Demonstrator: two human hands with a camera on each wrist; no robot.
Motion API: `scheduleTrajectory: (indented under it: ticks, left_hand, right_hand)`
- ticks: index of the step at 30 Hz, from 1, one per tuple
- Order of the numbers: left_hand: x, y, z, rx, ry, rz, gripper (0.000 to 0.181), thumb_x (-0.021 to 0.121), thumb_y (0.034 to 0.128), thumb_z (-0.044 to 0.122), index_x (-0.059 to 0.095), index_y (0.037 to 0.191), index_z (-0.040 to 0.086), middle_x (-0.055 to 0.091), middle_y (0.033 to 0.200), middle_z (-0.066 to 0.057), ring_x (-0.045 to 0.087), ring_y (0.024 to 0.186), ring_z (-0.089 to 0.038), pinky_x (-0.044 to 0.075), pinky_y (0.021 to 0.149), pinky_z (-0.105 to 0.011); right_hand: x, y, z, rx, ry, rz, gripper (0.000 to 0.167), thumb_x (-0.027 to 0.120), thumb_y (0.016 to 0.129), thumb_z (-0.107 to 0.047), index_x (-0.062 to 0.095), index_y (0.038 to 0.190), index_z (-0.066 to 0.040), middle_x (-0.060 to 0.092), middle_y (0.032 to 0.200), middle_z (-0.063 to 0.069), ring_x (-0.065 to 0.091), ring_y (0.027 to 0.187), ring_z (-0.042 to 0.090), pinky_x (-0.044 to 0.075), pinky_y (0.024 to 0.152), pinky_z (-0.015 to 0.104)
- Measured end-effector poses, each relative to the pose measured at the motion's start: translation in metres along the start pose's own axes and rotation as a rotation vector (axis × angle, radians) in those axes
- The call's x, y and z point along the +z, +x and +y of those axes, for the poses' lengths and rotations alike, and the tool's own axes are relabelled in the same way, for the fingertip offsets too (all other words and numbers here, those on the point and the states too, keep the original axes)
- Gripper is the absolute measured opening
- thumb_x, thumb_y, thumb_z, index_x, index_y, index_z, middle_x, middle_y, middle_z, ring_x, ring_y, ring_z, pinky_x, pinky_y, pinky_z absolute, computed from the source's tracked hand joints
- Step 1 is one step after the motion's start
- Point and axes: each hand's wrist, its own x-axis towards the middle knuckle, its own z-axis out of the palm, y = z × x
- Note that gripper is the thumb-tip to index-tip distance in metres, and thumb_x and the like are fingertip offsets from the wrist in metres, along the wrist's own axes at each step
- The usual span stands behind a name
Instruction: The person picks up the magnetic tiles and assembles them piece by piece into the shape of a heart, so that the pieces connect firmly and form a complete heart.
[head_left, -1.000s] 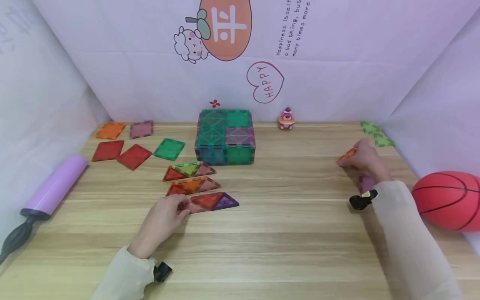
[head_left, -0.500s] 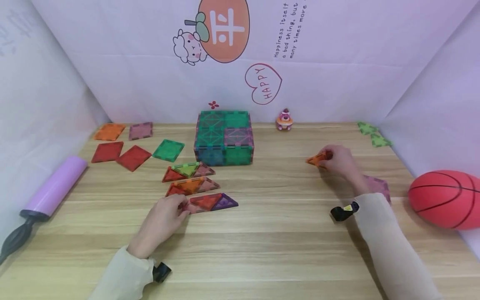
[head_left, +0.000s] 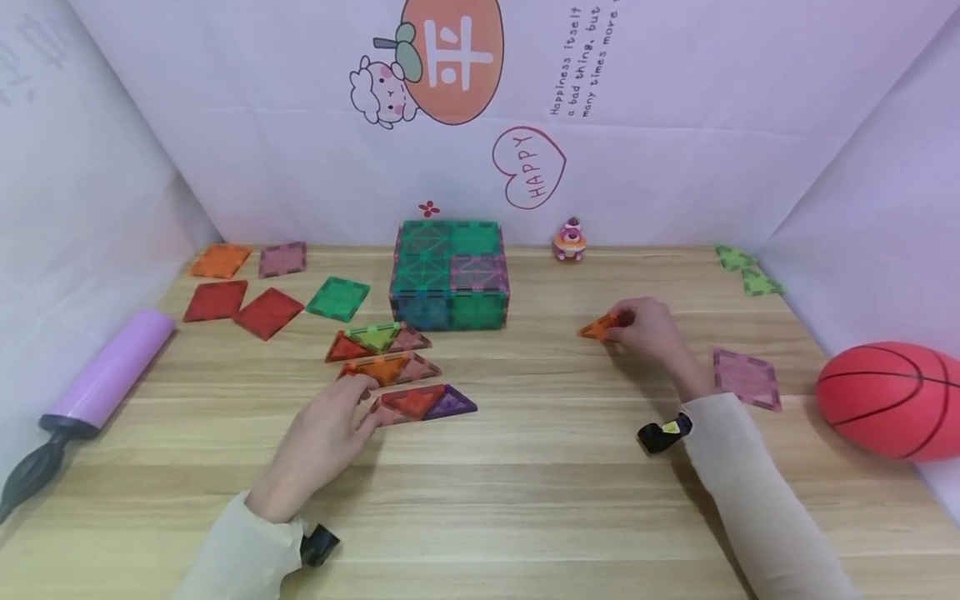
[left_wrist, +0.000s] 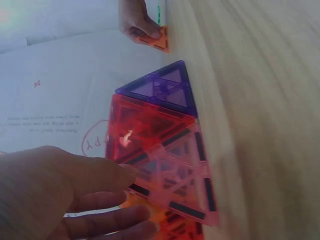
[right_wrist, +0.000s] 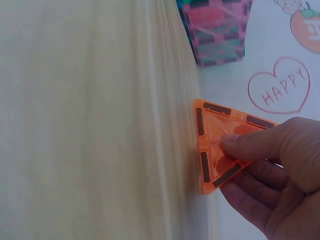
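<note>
My right hand (head_left: 648,329) pinches an orange triangle magnetic tile (right_wrist: 215,125) between thumb and fingers, to the right of the box of tiles. My left hand (head_left: 322,437) is beside the nearest row of triangle tiles. Its fingers are apart and loosely bent, and its thumb lies by or against the pink triangle tile (left_wrist: 175,170); contact is hard to tell. That row continues with a red triangle tile (head_left: 415,402) and a purple triangle tile (head_left: 452,402). Behind it stand two similar rows, one with an orange triangle tile (head_left: 378,367), one with a lime triangle tile (head_left: 372,337).
A box of green and pink tiles (head_left: 450,275) stands at the back. Several square tiles, one green (head_left: 338,298), lie left. A pink square tile (head_left: 746,379), lime tiles (head_left: 761,281) and a red ball (head_left: 892,400) are right. A purple pump (head_left: 112,367) lies far left.
My right hand has carried the orange triangle tile leftward from the right side, uncovering the pink square tile. My left hand's fingers have come off the pink triangle tile and spread.
</note>
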Motion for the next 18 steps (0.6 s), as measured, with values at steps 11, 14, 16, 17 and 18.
scheduleTrajectory:
  ticks: [11, 14, 16, 17, 18]
  left_hand:
    - [-0.006, 0.015, 0.057, 0.238, -0.096, 0.217, 0.026, 0.07, 0.0816, 0.005, 0.062, 0.106, 0.003, 0.06, 0.104, -0.009, 0.06, 0.094, -0.022, 0.056, 0.076, -0.033]
    - [0.002, 0.025, 0.077, 0.301, -0.166, 0.175, 0.025, 0.068, 0.0831, 0.005, 0.063, 0.107, 0.004, 0.062, 0.106, -0.009, 0.062, 0.099, -0.023, 0.055, 0.082, -0.034]
    - [0.014, 0.032, 0.09, 0.33, -0.195, 0.109, 0.023, 0.065, 0.0849, 0.005, 0.063, 0.108, 0.004, 0.063, 0.108, -0.009, 0.061, 0.101, -0.023, 0.054, 0.085, -0.035]
    - [0.021, 0.036, 0.095, 0.341, -0.197, 0.071, 0.023, 0.064, 0.0859, 0.006, 0.062, 0.109, 0.004, 0.063, 0.109, -0.009, 0.061, 0.102, -0.023, 0.053, 0.086, -0.035]
    - [0.029, 0.04, 0.101, 0.34, -0.2, 0.023, 0.023, 0.062, 0.0872, 0.007, 0.062, 0.11, 0.004, 0.062, 0.111, -0.009, 0.06, 0.104, -0.023, 0.052, 0.087, -0.036]
  right_hand:
    - [0.016, 0.002, -0.017, -0.032, 0.033, -0.032, 0.015, 0.073, 0.081, -0.006, 0.07, 0.093, 0.002, 0.069, 0.089, 0.017, 0.058, 0.077, 0.023, 0.045, 0.068, 0.027]
    - [0.02, 0.002, -0.023, -0.032, 0.061, -0.049, 0.016, 0.073, 0.081, -0.006, 0.069, 0.094, 0.002, 0.069, 0.088, 0.017, 0.058, 0.076, 0.022, 0.045, 0.065, 0.027]
    - [0.022, 0.002, -0.027, -0.03, 0.079, -0.059, 0.016, 0.073, 0.081, -0.005, 0.069, 0.094, 0.002, 0.069, 0.088, 0.017, 0.057, 0.075, 0.022, 0.046, 0.064, 0.026]
    - [0.024, 0.002, -0.029, -0.039, 0.08, -0.055, 0.016, 0.073, 0.08, -0.005, 0.069, 0.094, 0.002, 0.069, 0.088, 0.016, 0.057, 0.075, 0.022, 0.045, 0.064, 0.026]
    - [0.025, 0.002, -0.031, -0.047, 0.083, -0.054, 0.016, 0.073, 0.08, -0.005, 0.07, 0.094, 0.002, 0.069, 0.087, 0.016, 0.058, 0.074, 0.021, 0.045, 0.064, 0.026]
